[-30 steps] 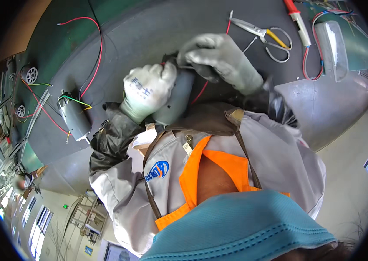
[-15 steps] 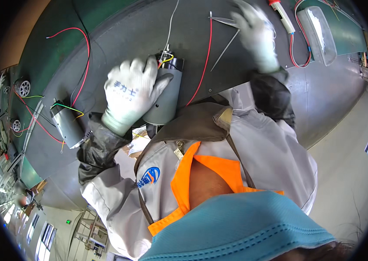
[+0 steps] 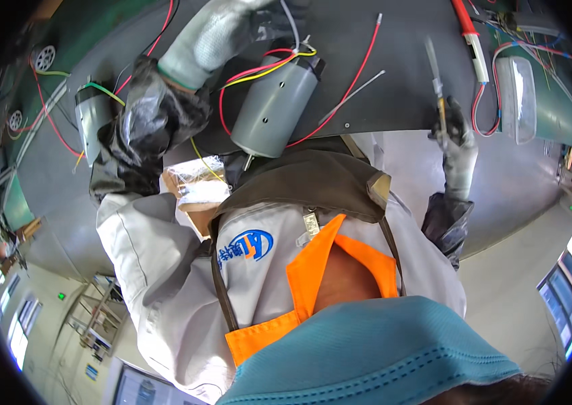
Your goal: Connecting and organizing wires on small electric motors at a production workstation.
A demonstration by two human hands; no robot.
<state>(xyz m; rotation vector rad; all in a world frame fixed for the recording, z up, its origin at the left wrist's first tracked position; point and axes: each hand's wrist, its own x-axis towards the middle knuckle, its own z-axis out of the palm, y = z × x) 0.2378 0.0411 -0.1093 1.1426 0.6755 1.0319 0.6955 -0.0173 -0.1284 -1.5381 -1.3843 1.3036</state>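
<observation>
A grey cylindrical motor (image 3: 274, 111) lies near the table's front edge, its shaft toward me. Red and yellow wires (image 3: 259, 74) loop from its far end, where a grey cable (image 3: 291, 23) runs up. My left hand (image 3: 215, 40), in a white glove with dark finger coating, is beyond the motor. Its fingers look closed on the grey cable, though the upper picture edge cuts them off. Off to the right, my gloved right hand (image 3: 458, 138) grips a slim tool (image 3: 436, 77), pale at its blade-like end and brownish-yellow lower down; its exact kind is unclear.
A red wire (image 3: 360, 71) and a thin grey tube (image 3: 352, 96) lie right of the motor. Farther right are a red-and-white handled tool (image 3: 473, 47) with a cord and a clear plastic box (image 3: 517, 101). Another motor (image 3: 93, 121) stands by my left forearm.
My left hand has left the motor's body and moved up to its far end. The motor has turned, showing its shaft. My right hand has come down and right, now holding the slim tool.
</observation>
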